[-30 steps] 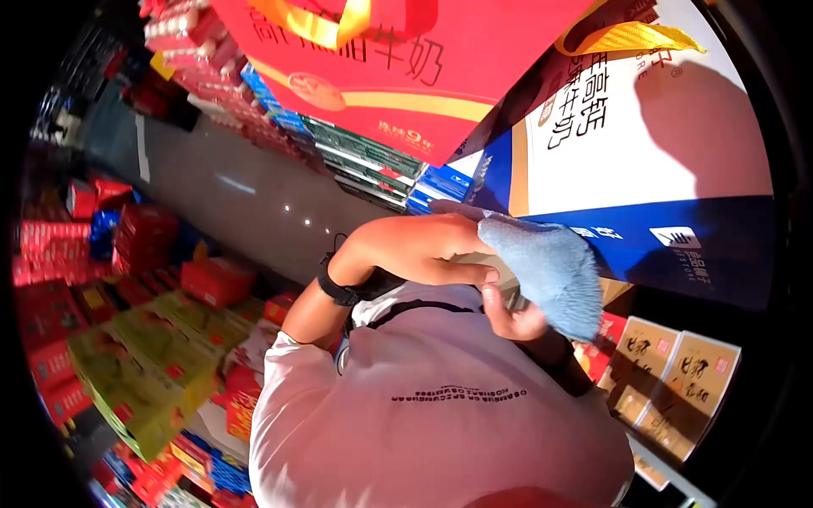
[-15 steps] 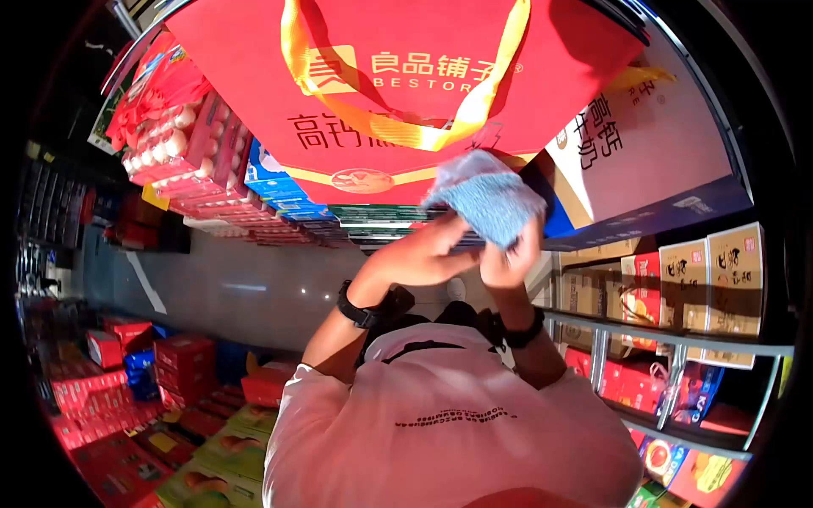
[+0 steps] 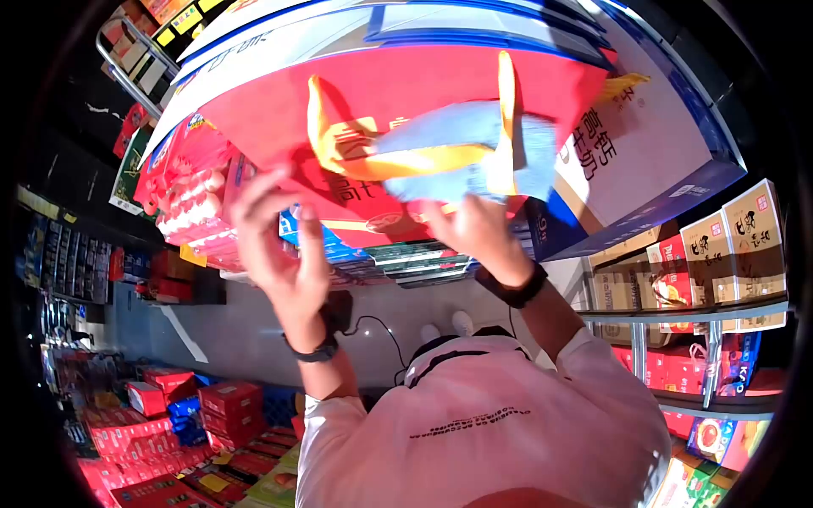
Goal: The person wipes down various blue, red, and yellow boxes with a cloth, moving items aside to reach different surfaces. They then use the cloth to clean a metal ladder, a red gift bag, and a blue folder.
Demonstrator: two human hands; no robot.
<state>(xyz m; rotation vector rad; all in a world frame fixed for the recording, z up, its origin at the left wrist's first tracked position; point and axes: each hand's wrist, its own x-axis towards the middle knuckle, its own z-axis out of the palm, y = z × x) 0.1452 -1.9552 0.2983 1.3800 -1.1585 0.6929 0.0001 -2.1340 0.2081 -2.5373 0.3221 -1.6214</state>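
Observation:
A light-blue cloth [image 3: 440, 135] lies spread over the front of a red gift bag [image 3: 262, 110] printed with Chinese lettering. Across part of the cloth runs the bag's yellow ribbon handle [image 3: 415, 161]. My right hand [image 3: 478, 233] is at the cloth's lower edge, fingers curled onto it; the fingertips are partly hidden. To the left, my left hand [image 3: 284, 250] is raised in front of the stacked egg cartons, fingers apart and holding nothing. Each wrist wears a dark band.
Egg cartons [image 3: 195, 199] are stacked left of the bag. A white-and-blue carton [image 3: 644, 161] stands at its right. Shelves with brown boxes [image 3: 711, 262] line the right side. Red boxes [image 3: 229, 406] sit low at the left, beyond the grey floor [image 3: 246, 326].
The bunched cloth has been opened out and laid against the bag, behind the ribbon. My left hand has come off the cloth and moved left. The view has shifted, showing more of the bag's top.

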